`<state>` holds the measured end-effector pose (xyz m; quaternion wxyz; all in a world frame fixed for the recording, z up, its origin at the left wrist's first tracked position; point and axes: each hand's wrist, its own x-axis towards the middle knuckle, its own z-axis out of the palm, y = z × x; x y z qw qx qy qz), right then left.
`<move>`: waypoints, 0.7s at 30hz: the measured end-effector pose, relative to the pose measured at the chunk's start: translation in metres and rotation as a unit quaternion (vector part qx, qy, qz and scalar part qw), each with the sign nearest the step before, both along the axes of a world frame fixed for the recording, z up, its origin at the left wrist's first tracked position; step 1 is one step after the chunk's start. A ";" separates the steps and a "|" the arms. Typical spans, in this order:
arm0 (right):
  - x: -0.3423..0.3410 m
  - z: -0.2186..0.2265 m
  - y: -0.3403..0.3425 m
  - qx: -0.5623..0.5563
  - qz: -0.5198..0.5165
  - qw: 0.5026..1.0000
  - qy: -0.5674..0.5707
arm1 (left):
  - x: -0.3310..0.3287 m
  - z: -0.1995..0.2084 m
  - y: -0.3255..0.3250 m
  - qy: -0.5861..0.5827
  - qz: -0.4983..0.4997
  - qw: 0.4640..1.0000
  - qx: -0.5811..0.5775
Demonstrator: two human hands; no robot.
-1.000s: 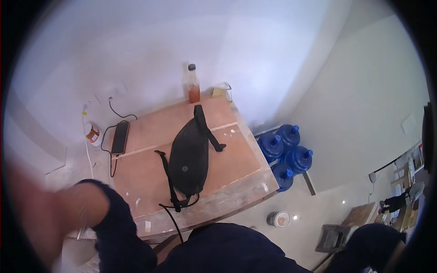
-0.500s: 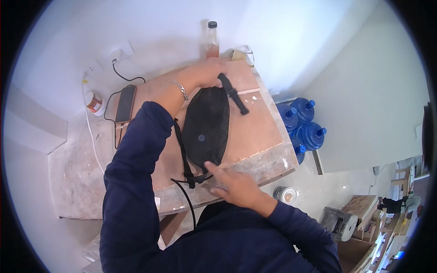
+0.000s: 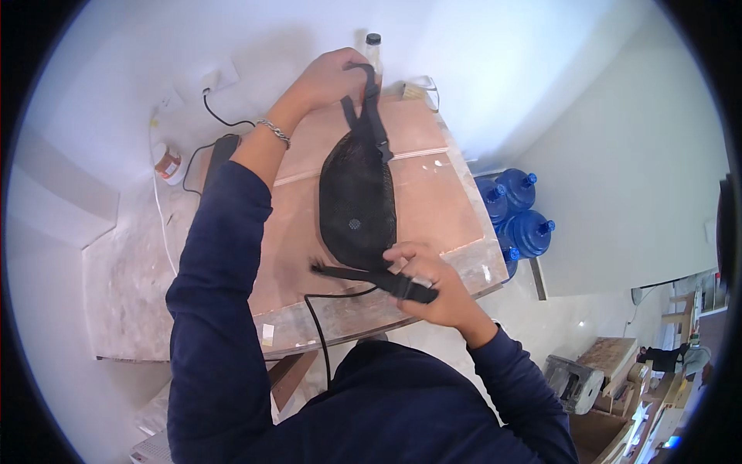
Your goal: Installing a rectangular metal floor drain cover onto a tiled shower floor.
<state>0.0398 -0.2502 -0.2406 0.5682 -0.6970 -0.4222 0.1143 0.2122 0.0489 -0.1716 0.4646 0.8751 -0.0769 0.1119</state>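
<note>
A black oval mesh pad [image 3: 357,193] with a small pale round mark lies lengthwise on the tabletop, a strap at each end. Its far strap [image 3: 372,116], which has a plastic buckle, is lifted by my left hand [image 3: 334,77], fingers closed on it. My right hand [image 3: 434,288] is at the near end, its fingers curled round the near strap [image 3: 359,274] and its buckle. A black cord [image 3: 318,332] runs from near the right hand over the table edge toward me.
The pinkish board [image 3: 440,201] covers part of the table. Behind my left hand stands a bottle [image 3: 373,50]. At left are a jar [image 3: 167,161], a phone [image 3: 222,151] partly behind my sleeve, and cables. Large blue water jugs [image 3: 529,230] stand right of the table; a stool [image 3: 573,383] lies beyond.
My left hand has risen away from me, pulling the far strap up. My right hand has gone from touching the pad's near end to gripping the near strap, which has swung right.
</note>
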 end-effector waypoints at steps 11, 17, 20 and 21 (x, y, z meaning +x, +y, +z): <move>-0.005 0.040 -0.101 0.211 -0.089 0.933 0.279 | -0.042 0.096 -0.009 -0.085 0.058 0.971 0.214; -0.017 0.073 -0.200 0.282 -0.024 0.929 0.237 | -0.062 0.150 -0.055 -0.159 -0.013 0.956 0.245; -0.034 0.082 -0.251 0.384 0.038 0.911 0.143 | -0.069 0.163 -0.097 -0.145 -0.050 0.963 0.222; -0.044 0.087 -0.262 0.411 0.042 0.899 0.145 | -0.074 0.165 -0.110 -0.114 -0.043 0.968 0.218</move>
